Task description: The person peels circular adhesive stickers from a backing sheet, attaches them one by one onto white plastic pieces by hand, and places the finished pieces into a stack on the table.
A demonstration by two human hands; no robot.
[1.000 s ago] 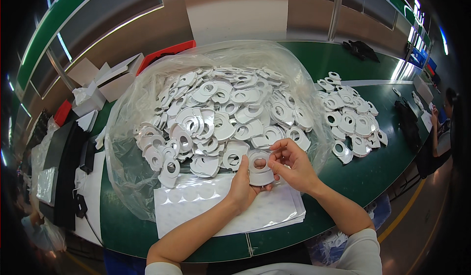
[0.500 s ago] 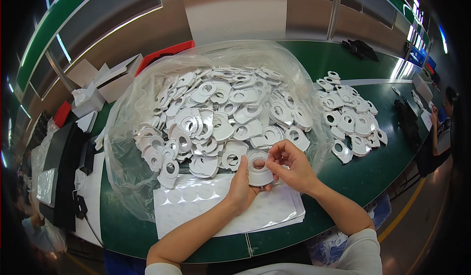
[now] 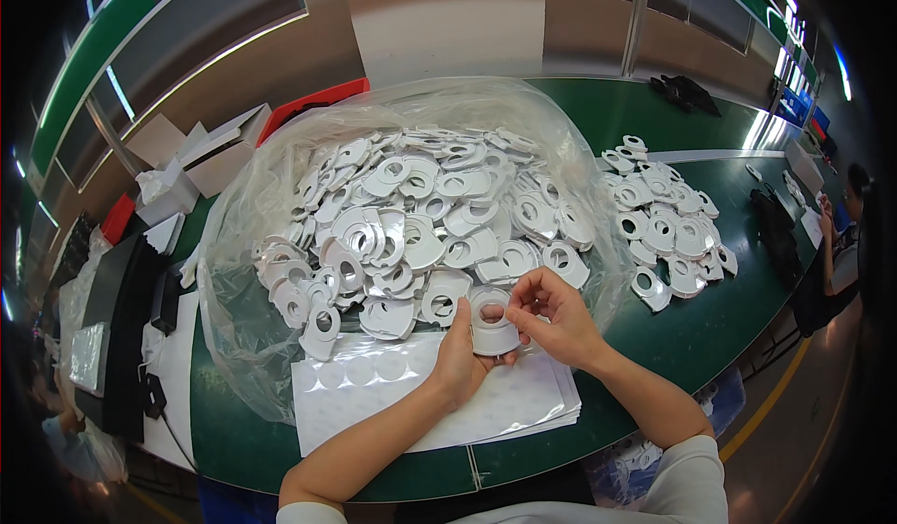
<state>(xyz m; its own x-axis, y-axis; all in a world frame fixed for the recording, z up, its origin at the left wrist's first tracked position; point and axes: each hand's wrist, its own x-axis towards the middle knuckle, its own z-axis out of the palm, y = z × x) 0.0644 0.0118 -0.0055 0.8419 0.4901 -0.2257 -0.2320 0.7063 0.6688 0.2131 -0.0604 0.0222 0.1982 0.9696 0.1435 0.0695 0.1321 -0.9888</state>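
My left hand (image 3: pixel 458 361) is closed around a white plastic part (image 3: pixel 495 340) with a round hole and a flared base, its thumb along the left edge. Thumb and fingers of my right hand (image 3: pixel 553 317) are pinched together at the part's upper right edge; whatever is between them is too small to make out. Beneath both hands lies a stack of white sticker sheets (image 3: pixel 350 407) with rows of round shapes. Just beyond, a large pile of similar white parts (image 3: pixel 420 234) rests on an opened clear plastic bag (image 3: pixel 248 356).
A second, smaller pile of white parts (image 3: pixel 663 225) sits on the green table (image 3: pixel 579 445) to the right. Open cardboard boxes (image 3: pixel 224 146) and a red bin (image 3: pixel 318 104) stand at the back left. Dark cloth (image 3: pixel 775 230) lies far right, near another person (image 3: pixel 841 244).
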